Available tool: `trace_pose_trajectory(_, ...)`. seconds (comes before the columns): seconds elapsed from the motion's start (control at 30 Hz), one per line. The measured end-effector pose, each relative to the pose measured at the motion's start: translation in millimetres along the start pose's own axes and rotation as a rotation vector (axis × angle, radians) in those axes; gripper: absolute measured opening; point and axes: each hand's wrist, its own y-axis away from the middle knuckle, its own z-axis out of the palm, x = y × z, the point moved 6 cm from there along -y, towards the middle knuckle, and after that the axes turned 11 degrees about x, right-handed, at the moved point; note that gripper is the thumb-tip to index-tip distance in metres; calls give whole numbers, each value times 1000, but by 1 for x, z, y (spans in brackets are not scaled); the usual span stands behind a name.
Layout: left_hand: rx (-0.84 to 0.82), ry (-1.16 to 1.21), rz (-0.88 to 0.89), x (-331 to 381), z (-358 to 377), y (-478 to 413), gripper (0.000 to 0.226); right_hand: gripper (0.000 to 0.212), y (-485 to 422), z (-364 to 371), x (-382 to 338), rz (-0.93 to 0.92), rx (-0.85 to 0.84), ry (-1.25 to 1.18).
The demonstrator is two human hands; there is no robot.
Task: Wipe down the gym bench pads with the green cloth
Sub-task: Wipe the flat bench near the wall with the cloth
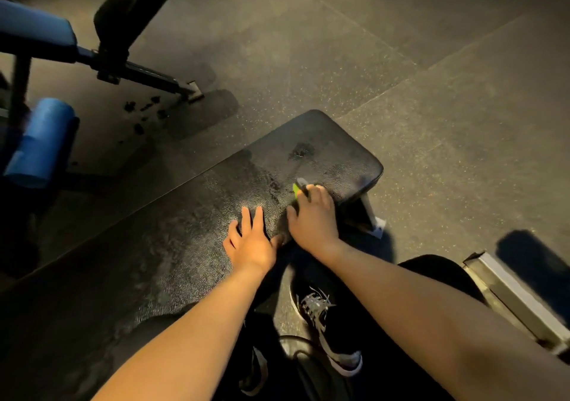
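1. Right now the right hand point(311, 215) is pressed down on the black bench pad point(216, 215), its fingers curled over the green cloth point(296, 189); only a small bright edge of the cloth shows past the fingertips.
2. The cloth sits near the far end of the pad, toward its right edge, just short of a dark wet patch point(300, 150) further along the surface.
3. The left hand point(251, 241) lies flat on the pad just beside the right, fingers straight and spread, holding nothing; it looks to be steadying the person's lean.
4. Streaks with a damp sheen run across the pad left of the cloth, so I judge the wiping to be well in hand on this end. Whether the nearer stretch is finished I cannot tell, as it lies in shadow.
5. The next move seems to call for pushing the cloth on over the wet patch to the rounded end, keeping firm downward pressure.
6. Another bench with blue pads point(34, 27) stands well apart on the left, across the rubber floor point(431, 76), and may need the same care.
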Motion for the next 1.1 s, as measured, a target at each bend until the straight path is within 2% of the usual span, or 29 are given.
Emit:
trace_pose_trajectory(0.13,-9,-6,-14,-2,-4,-6,78,61,21,20,-39,-406,-140,-21)
trace_pose_trajectory(0.2,-5,2,-6,-3,-6,-8,83,69,10,15,-29,-401,-134,-63)
trace_pose_trajectory(0.27,8,5,3,-3,-7,-8,86,71,-10,9,-6,-288,-106,-67)
trace_pose_trajectory(0.4,32,-17,6,-3,-8,-6,88,63,-35,-4,31,-129,28,-9)
trace_pose_trajectory(0.5,-5,-17,-10,-2,-7,-7,87,62,-33,0,24,-31,57,-2)
trace_pose_trajectory(0.57,-22,-19,-13,-2,-7,-8,87,57,-22,9,1,-89,-13,-62)
trace_pose_trajectory(0.67,-30,-16,-18,-4,-7,-10,85,52,3,22,-35,-359,-197,-141)
trace_pose_trajectory(0.77,-14,-14,-17,-5,-9,-13,90,52,-8,19,-32,-489,-210,-107)
trace_pose_trajectory(0.83,-13,9,-21,-6,-10,-14,95,48,-29,14,-16,-404,-123,-65)
trace_pose_trajectory(0.93,-12,30,-26,-7,-11,-15,98,46,-60,0,18,-100,152,-104)
trace_pose_trajectory(0.97,-11,35,-27,-8,-11,-16,99,47,-65,0,26,-15,192,-98)
trace_pose_trajectory(1.03,-14,48,-34,-8,-10,-17,101,47,-67,4,28,36,221,-58)
trace_pose_trajectory(1.1,-11,44,-42,-8,-9,-19,103,46,-61,10,9,-10,155,-17)
